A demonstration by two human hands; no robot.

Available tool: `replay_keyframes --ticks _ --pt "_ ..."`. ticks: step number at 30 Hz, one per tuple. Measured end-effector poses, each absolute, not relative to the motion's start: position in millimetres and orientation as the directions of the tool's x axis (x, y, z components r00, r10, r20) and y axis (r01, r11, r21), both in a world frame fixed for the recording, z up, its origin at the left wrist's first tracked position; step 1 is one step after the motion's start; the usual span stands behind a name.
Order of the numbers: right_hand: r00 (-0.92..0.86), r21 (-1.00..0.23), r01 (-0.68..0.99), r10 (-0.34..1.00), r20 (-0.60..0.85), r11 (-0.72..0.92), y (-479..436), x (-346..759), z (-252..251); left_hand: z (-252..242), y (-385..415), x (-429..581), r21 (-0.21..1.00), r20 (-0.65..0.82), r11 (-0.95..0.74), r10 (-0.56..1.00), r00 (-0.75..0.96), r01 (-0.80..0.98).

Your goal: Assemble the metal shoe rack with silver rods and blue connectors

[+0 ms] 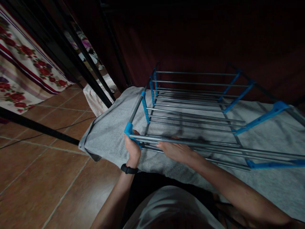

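Note:
A rack of silver metal tubes (190, 109) joined by blue plastic connectors lies across the grey cloth in front of me. At its near left corner, my left hand (132, 148) wraps around a blue corner connector (128, 128), with a black band on that wrist. To the right, my right hand (175, 151) reaches beneath the upper front tubes (202, 145) and closes around a lower metal tube (153, 149). Its fingertips are partly hidden by the tubes. Toward the right end, the long blue brackets (259, 118) slant outward, apart from several tube ends.
Grey cloth (107, 127) covers the low surface under the rack. Black metal posts (81, 70) stand at the left, near a floral curtain (30, 60). A dark cable (64, 128) crosses the tiled floor (64, 165). Dark red fabric (190, 38) hangs behind the rack.

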State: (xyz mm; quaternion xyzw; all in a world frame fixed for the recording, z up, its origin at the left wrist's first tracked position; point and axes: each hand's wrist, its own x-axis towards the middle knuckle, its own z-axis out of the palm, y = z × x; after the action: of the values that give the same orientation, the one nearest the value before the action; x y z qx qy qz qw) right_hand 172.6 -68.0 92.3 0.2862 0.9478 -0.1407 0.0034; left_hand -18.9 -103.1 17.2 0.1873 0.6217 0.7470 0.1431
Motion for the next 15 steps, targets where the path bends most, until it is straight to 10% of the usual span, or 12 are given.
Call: replay_keyframes --ticks 9,15 --pt "-0.829 -0.064 0.552 0.556 0.064 0.831 -86 179 88 28 -110 -23 0.978 0.093 -0.204 0.591 -0.801 -0.037" --pt "-0.89 0.11 0.234 0.167 0.425 0.966 -115 200 99 60 -120 -24 0.941 0.18 -0.337 0.573 -0.8 -0.03"
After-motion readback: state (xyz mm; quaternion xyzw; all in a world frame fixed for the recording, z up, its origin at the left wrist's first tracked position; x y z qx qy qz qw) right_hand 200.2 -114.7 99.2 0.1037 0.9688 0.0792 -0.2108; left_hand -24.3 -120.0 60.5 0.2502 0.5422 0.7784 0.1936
